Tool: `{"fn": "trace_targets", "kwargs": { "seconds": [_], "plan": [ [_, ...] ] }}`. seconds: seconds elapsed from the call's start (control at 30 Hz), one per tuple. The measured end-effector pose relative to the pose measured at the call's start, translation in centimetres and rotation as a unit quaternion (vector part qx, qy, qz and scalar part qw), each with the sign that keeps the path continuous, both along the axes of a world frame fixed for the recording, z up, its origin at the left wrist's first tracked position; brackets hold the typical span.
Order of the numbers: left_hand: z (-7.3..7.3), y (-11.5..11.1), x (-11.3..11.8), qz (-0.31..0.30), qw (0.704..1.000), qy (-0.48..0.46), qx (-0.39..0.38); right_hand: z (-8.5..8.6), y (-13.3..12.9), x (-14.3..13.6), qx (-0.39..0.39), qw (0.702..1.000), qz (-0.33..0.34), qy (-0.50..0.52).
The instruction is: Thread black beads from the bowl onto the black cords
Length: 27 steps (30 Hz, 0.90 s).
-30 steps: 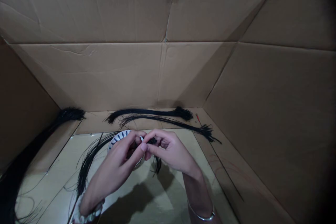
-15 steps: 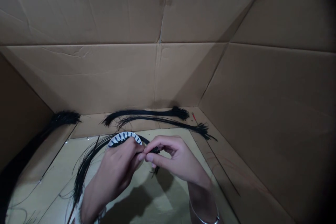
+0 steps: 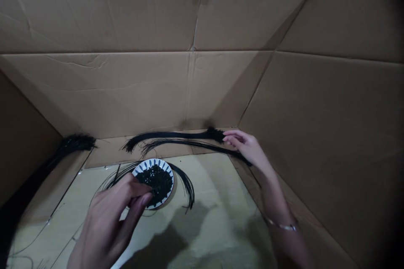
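Note:
Low in front of me, my left hand (image 3: 118, 214) pinches thumb and forefinger together over the edge of a small plate; what sits in the pinch is too small to make out. The plate (image 3: 171, 172) is white with a blue patterned rim and holds a heap of tiny black pieces (image 3: 159, 180). Farther right, my right hand (image 3: 248, 147) reaches to the tufted end of a bundle of black strands (image 3: 176, 135). Its fingertips are drawn together there; anything between them is hidden. A second strand bundle (image 3: 195, 143) runs beneath that hand.
Another bundle of strands (image 3: 186, 178) curves behind the plate. A thick dark bundle (image 3: 41, 168) lies along the left side. Cardboard walls (image 3: 126, 80) rise at the back and on both sides. Loose strands lie at the lower left.
My hands, together over the plate before, have parted. The right moved away and up to the back bundle's end; the left drew down and left, leaving the plate's contents showing.

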<state>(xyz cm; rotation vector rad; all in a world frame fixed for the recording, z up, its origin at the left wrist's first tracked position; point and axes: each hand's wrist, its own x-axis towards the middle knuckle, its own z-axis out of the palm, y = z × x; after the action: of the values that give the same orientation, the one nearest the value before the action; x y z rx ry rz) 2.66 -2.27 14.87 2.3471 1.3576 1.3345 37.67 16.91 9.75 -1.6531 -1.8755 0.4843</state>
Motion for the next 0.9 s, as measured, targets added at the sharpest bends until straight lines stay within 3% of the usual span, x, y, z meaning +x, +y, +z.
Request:
{"fn": "trace_targets", "kwargs": {
  "seconds": [0.13,0.23,0.37,0.63,0.9],
  "plan": [
    [0.4,-0.4,-0.2,0.002,1.0,-0.001,0.003,-4.9,5.4,5.2,-0.075,0.987,-0.056,-0.132],
    [0.5,-0.4,-0.1,0.003,1.0,-0.004,0.005,-7.8,6.2,7.2,-0.102,0.975,-0.04,-0.195],
    [0.5,-0.4,0.1,0.013,1.0,-0.008,0.004,-10.2,6.3,8.7,-0.089,0.963,-0.043,-0.252],
    [0.8,-0.5,0.1,0.009,1.0,-0.009,-0.004,-12.0,7.4,10.1,-0.054,0.959,-0.081,-0.266],
    [1.0,-0.3,0.1,0.005,1.0,-0.001,0.0,-11.8,8.3,11.0,-0.078,0.978,-0.086,-0.175]
  ]
}}
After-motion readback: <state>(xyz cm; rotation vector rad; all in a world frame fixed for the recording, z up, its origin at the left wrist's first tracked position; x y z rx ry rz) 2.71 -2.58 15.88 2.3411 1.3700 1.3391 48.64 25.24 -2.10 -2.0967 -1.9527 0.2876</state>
